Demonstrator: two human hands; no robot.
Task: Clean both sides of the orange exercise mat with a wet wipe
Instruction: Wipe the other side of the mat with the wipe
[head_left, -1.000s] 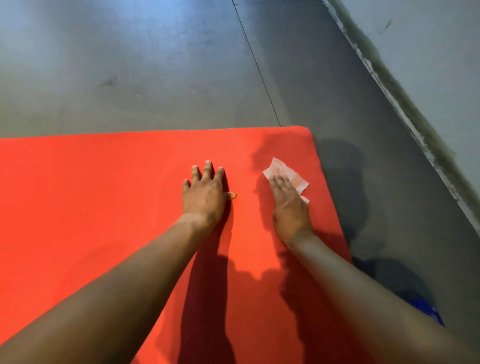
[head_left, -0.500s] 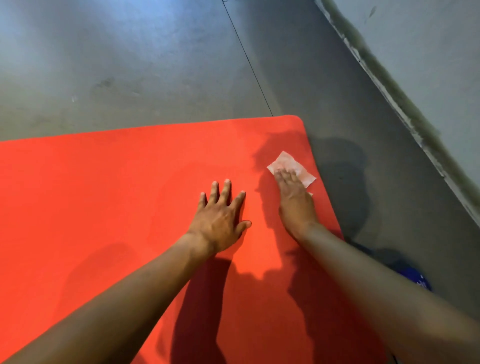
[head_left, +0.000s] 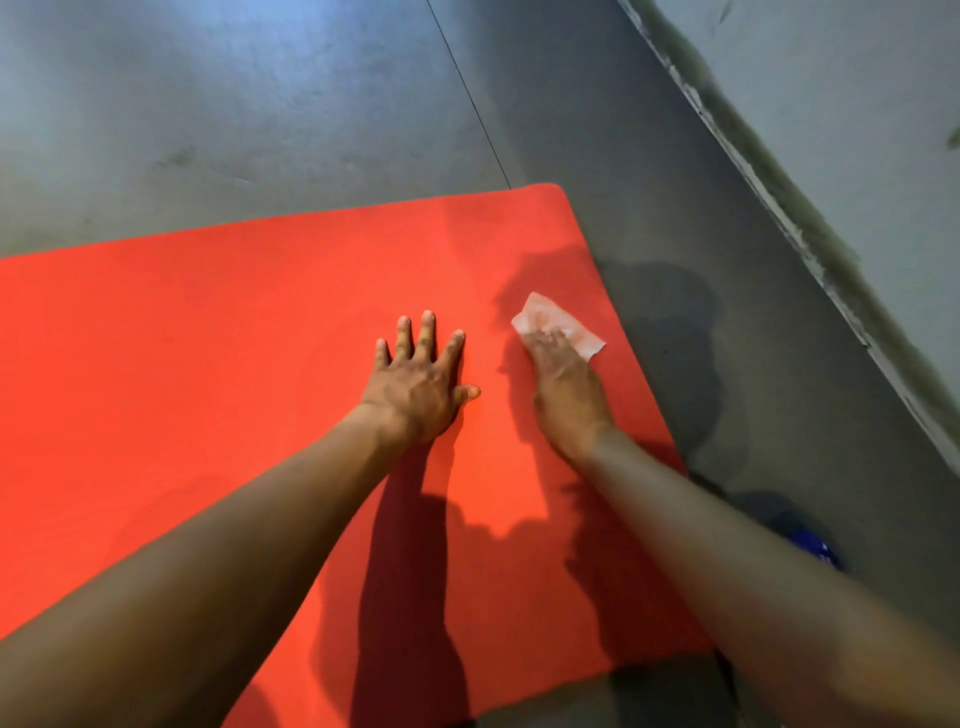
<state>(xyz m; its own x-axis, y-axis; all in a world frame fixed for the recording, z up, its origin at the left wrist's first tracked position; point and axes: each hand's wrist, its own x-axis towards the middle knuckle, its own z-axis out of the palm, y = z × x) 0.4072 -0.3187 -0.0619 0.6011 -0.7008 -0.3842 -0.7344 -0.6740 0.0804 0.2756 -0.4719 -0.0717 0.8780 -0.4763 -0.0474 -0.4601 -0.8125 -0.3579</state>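
I'm watching right hand (head_left: 569, 387) pressing thin white wet wipe (head_left: 558, 325), fingers flat, near far right corner of flat orange foam exercise mat (head_left: 208, 364) lying on grey floor (head_left: 260, 104). Left hand (head_left: 421, 379) bracing, fingers spread. Guessing first side underway, flip side not yet done.

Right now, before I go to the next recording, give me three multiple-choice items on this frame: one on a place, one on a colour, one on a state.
1. Where is the pale crumpled wet wipe on the flat orange exercise mat?
A. at its left end
B. near its right edge, under the right hand's fingers
C. rolled inside it

2. What colour is the smooth floor around the mat?
A. white
B. green
C. grey

3. How is the left hand?
A. flat on the mat, fingers spread
B. in a fist
C. lifting a corner

Answers:
1 B, the wipe sits by the right edge, partly under the fingers.
2 C, grey shows beyond the mat's edges.
3 A, it lies palm down with its fingers apart.
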